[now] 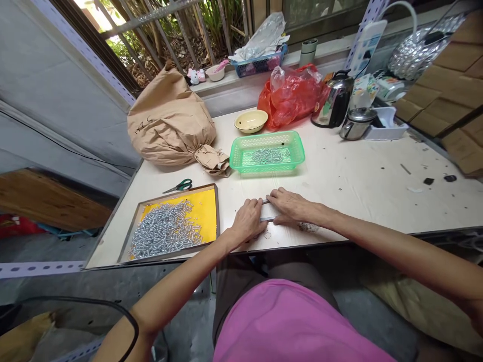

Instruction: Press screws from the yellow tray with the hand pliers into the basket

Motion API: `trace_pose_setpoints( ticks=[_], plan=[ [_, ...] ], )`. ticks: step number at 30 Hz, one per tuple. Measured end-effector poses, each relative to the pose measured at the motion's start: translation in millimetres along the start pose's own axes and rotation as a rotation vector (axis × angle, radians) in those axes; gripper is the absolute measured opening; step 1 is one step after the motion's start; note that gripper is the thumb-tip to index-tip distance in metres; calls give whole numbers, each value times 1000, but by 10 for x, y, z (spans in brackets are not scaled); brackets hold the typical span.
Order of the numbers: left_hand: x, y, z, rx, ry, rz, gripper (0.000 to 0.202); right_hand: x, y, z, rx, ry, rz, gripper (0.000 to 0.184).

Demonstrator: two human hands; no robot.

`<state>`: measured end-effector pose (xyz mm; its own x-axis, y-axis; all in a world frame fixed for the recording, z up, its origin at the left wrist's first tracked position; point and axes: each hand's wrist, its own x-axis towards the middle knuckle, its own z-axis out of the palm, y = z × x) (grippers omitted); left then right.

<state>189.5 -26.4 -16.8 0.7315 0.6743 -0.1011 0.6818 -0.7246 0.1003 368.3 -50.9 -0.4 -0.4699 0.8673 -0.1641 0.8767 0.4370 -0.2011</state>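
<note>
Near the table's front edge, my left hand point(248, 221) and my right hand point(290, 205) face each other with a small gap between. Two thin grey strips point(267, 219) bridge that gap, one behind the other. The fingers of both hands are closed on their ends, which are hidden, so I cannot tell whether the strips form one piece. A shallow tray point(209, 208) with a yellow base lies left of my left hand, heaped with small silvery metal pins point(162, 229). Beyond the hands, a green plastic basket point(266, 169) holds more of these small pieces.
Green-handled scissors point(184, 184) lie behind the tray. Toward the window are a brown paper sack point(169, 120), a cream bowl point(251, 121), a red plastic bag point(290, 95), a kettle point(334, 100) and a metal pot point(356, 124). Cardboard boxes point(449, 80) stand at right.
</note>
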Motion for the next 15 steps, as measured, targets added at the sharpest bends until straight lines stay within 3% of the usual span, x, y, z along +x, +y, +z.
trace_pose_setpoints(
  ticks=[3, 7, 15],
  plan=[
    [48, -21, -50, 23, -24, 9, 53, -8, -14, -42, -28, -17, 26, 39],
    [96, -32, -78, -17, -47, 10, 33, 38, -28, -50, -38, -30, 51, 26],
    [118, 3, -83, -79, -68, -23, 17, 59, 91, 153, 45, 19, -15, 12]
  ],
)
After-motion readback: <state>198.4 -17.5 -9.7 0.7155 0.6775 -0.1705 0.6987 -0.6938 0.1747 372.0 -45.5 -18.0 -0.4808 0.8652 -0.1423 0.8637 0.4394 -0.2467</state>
